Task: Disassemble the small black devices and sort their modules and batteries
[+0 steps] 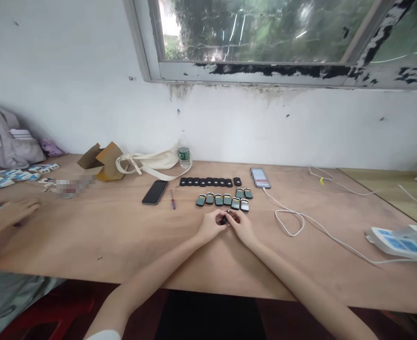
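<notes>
My left hand [211,227] and my right hand [242,226] meet above the table's middle, fingers closed around a small black casing [224,220]. Most of that casing is hidden by the fingers. Just beyond them lie several small open cases with grey-green inner faces [218,199], loosely arranged in rows. Farther back, several closed black cases [210,182] form a straight row, with one black case [237,181] slightly apart at its right end. A small screwdriver [173,200] rests to the left, beside a dark phone [155,192].
A charging phone [259,178] trails a white cable [302,217] rightward towards a white-and-blue device [395,243]. Along the wall stand a water bottle [183,153], a cream bag [158,160] and a brown paper bag [111,160]. Another person's hand [20,210] rests at far left.
</notes>
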Tool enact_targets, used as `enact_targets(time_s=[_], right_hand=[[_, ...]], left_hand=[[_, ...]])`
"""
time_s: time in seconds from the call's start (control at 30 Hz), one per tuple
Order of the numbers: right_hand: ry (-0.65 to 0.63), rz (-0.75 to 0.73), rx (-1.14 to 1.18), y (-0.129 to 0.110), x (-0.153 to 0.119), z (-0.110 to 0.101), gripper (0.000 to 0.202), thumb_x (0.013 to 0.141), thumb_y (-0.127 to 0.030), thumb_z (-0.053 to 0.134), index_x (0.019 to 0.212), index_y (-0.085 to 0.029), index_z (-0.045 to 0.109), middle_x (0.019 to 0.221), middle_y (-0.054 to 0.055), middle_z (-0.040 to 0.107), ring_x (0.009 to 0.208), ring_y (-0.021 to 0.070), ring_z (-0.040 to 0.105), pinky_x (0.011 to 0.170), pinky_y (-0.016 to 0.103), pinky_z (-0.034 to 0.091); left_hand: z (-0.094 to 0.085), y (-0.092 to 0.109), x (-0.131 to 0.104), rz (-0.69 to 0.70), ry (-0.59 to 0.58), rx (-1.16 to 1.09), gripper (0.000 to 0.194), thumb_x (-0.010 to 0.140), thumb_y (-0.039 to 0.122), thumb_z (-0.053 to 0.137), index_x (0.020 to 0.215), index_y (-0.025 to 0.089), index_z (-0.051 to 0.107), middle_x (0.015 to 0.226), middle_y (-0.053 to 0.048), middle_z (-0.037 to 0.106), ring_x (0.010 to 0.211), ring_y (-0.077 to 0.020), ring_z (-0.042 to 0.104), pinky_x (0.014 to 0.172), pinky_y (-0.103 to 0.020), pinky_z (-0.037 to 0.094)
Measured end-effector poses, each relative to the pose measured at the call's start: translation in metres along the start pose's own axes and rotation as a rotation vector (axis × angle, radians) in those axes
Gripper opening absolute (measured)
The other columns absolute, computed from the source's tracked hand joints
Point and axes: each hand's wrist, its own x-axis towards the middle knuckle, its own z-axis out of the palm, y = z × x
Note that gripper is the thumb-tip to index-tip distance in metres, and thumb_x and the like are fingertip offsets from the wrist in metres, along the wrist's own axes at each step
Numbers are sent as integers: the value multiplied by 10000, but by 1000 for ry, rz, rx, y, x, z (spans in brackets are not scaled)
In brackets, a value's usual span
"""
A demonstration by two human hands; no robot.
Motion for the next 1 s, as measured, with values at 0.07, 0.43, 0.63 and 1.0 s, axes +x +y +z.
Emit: enact_targets(time_s=[0.07, 0.43, 0.63, 1.0], right_hand=[[-11, 29, 49, 2, 0, -1, 344, 819, -465, 538, 1023, -210, 648, 961, 75, 662, 866, 230, 617, 799, 356, 500], [-76, 43, 245, -13, -10, 0, 507, 773, -408, 623, 1248, -243, 551, 1095, 66, 643, 968, 225, 622, 887, 401, 499], [-83, 76, 482, -13, -11, 6, 467, 724, -387, 684, 1130, -207, 539, 1153, 100, 642, 1092, 249, 604, 976, 427, 466], [-110, -196, 108, -14, -13, -9, 295, 788, -336, 649, 1066, -245, 611, 1094, 83, 572, 1039, 232, 571, 909, 413, 502]], left_hand=[[-5, 0, 1, -50, -52, -111, 315, 670, 241, 758, 934, 134, 622, 1114, -105, 660, 1016, -235, 640, 946, -394, 494], [-6, 6, -1, -41, -27, -139, 616, 630, 192, 791, 1184, 155, 525, 1144, -148, 621, 968, -249, 650, 851, -389, 536], [-5, 15, -10, 111, -30, -21, 541, 670, 204, 757, 1178, 210, 573, 1241, -118, 544, 1124, -265, 557, 922, -383, 497], [-24, 9, 2, -321, -149, -467, 454, 682, 423, 750, 1003, 109, 685, 1064, -130, 678, 1050, -266, 605, 936, -412, 486]])
